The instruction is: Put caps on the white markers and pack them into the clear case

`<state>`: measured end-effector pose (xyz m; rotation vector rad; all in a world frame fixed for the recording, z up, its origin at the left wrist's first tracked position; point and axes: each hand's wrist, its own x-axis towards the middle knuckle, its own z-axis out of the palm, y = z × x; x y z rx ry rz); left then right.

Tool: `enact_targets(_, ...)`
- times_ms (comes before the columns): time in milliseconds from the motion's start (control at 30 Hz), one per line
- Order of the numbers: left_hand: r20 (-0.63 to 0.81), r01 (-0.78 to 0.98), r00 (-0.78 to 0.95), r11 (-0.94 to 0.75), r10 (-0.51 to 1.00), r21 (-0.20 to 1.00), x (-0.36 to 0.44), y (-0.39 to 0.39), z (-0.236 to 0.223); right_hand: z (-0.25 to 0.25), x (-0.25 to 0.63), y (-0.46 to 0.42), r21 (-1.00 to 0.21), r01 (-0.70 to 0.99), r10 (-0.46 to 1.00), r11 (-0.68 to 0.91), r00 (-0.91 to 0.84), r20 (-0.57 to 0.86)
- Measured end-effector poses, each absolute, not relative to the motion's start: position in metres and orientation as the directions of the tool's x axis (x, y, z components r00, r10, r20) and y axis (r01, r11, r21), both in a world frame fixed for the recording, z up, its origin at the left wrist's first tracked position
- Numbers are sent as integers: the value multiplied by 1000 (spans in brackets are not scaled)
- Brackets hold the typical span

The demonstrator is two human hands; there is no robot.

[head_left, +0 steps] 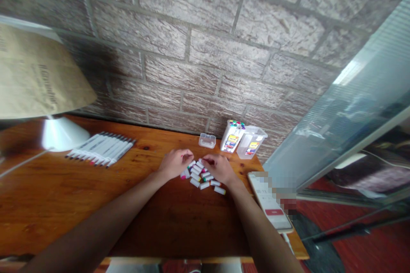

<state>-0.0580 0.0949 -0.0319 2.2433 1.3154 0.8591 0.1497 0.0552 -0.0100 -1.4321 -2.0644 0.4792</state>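
A small pile of white marker caps with coloured ends lies on the wooden table, between my two hands. My left hand rests at the pile's left side with its fingers curled onto the caps. At the right side, my right hand has its fingers bent and pinched over a cap at the top of the pile. What exactly each hand grips is too small to make out. A row of several white markers lies side by side further left on the table.
Two clear plastic marker boxes, one holding markers, and a small clear lid stand by the brick wall. A phone lies at the right table edge. A white lamp base and paper shade are at the left.
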Motion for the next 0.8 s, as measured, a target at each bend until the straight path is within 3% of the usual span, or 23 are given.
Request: enact_targets(800, 286, 634, 372, -467, 883, 616, -57, 93, -31, -9, 149, 56, -554, 750, 931, 362, -259, 257)
